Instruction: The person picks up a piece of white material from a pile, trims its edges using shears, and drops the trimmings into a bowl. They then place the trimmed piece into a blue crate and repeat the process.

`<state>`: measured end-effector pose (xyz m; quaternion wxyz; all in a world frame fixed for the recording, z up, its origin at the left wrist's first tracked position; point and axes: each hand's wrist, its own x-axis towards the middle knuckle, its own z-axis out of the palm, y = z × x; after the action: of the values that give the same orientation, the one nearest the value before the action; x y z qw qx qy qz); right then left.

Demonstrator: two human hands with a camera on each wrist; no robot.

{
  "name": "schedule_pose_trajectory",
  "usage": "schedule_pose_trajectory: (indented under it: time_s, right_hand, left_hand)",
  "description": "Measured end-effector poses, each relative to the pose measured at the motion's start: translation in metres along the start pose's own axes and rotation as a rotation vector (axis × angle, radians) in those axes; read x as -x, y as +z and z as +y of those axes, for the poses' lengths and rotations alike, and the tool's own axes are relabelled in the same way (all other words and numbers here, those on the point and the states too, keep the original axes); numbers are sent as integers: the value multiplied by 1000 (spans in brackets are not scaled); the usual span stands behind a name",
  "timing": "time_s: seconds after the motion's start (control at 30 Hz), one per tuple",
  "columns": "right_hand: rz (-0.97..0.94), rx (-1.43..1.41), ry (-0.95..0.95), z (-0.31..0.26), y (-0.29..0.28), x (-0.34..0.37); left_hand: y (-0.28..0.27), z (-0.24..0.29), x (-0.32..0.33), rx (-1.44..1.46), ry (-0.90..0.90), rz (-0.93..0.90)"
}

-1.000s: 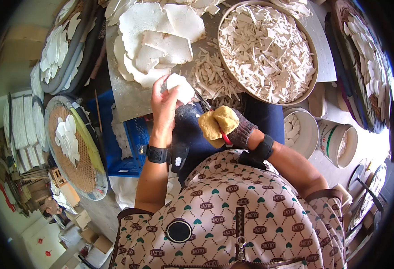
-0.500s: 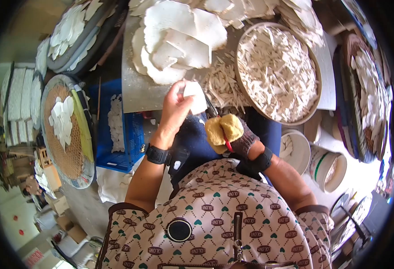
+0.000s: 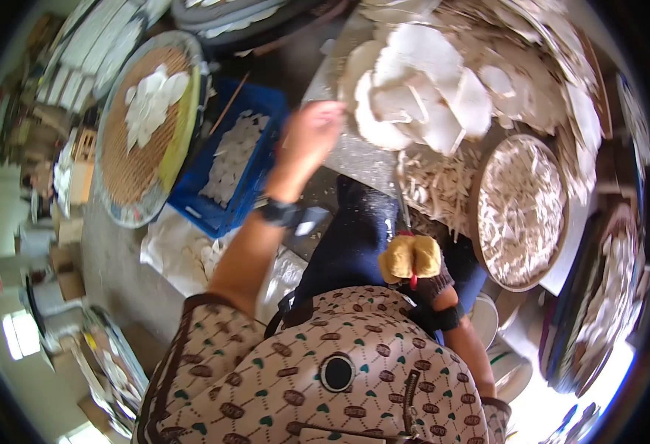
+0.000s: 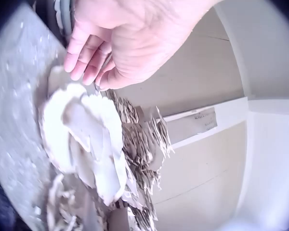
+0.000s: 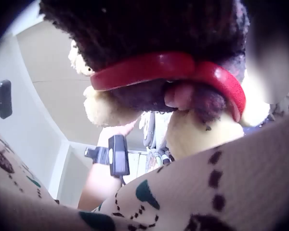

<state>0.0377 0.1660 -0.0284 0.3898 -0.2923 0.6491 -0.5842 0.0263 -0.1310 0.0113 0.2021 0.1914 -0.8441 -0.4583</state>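
Observation:
My bare left hand (image 3: 310,139) hovers, blurred, between the blue crate (image 3: 255,196) and the metal table's near corner. In the left wrist view its fingers (image 4: 89,57) bend loosely with nothing visible between them, above large white sheet-like pieces (image 4: 94,139). On the right, my gloved hand (image 3: 437,284) grips scissors (image 3: 402,194) with the blades pointing away from my body. Yellow foam padding (image 3: 411,257) covers their grip. The right wrist view shows the red handles (image 5: 144,70) across the dark knit glove, with a bare fingertip at the loop.
Narrow white offcuts (image 3: 443,185) lie heaped on the table, beside a round tray (image 3: 477,222) full of more offcuts. Stacked sheets (image 3: 532,81) rise behind. Small white pieces fill part of the blue crate; a round woven tray (image 3: 129,177) with pieces stands left of it.
The white piece that my left hand held is gone from it. That hand has moved left, away from the scissors, toward the crate. The head view has turned left; the right hand still holds the scissors.

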Motion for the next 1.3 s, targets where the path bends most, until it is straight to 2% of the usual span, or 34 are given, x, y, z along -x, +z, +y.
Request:
schedule_pose_trajectory:
  time_s: [0.03,0.07,0.1,0.13,0.17,0.27,0.33,0.4,0.43,0.5,0.53,0.57,0.63,0.67,0.77,0.8,0.87,0.9,0.97,1.0,1.07,1.17,1.23,1.3]
  right_hand:
    - [-25,83,19,-12,-1,0]
    - [32,-88,47,-7,3,2]
    - [34,155,-15,-7,1,8]
    - [51,399,-76,-7,0,13]
    - [61,682,-207,-4,-2,14]
    - [79,254,128,-5,-6,17]
    - [16,187,139,-11,-4,14]
    - [-37,111,127,-10,-5,11]
    - [5,-68,246,-11,-3,10]
    - [41,95,12,-12,-5,10]
    - [62,174,22,-3,-8,13]
    - [103,3,54,10,-9,16]
    - [144,-336,83,20,-12,21]
    - [148,-502,84,17,-16,23]
    - [247,-204,-17,22,-17,24]
    - [209,-743,-23,30,-16,17]
    - [75,-918,-96,41,-17,6]
    - [70,-1082,-44,32,-17,2]
    - [146,240,-153,6,-22,2]
    - [210,51,-216,22,-16,-3]
    - [117,-1031,-246,38,-5,-9]
    - [133,-1219,-178,42,-5,-8]
    - [150,-837,-231,43,-10,-8]
    - [162,-763,-176,25,-16,-7]
  left_hand:
    - [35,-25,-11,199,41,-2]
    - [52,-10,-17,51,1,6]
    - [72,-11,-24,-56,101,92]
    - [78,4,-26,-193,34,90]
    - [86,4,-31,-335,67,70]
    - [97,-4,-33,-386,120,185]
    - [99,-11,-36,-339,162,231]
    - [100,-11,-40,-310,209,192]
    - [101,-13,-43,-279,229,165]
    - [103,-31,-48,-15,173,134]
    - [93,-27,-47,229,31,6]
    - [80,-20,-42,463,-123,-127]
    - [51,-1,-34,635,-266,-279]
    - [45,0,-31,703,-294,-282]
    - [34,18,-14,832,-362,-338]
    - [32,19,-9,814,-396,-344]
    - [35,26,1,809,-449,-393]
    - [36,34,7,825,-468,-435]
    - [44,41,17,813,-485,-501]
    - [47,42,21,783,-480,-523]
    - [55,45,26,733,-457,-532]
    - [67,40,32,669,-430,-547]
    - [74,45,37,721,-445,-512]
    - [82,51,41,747,-435,-430]
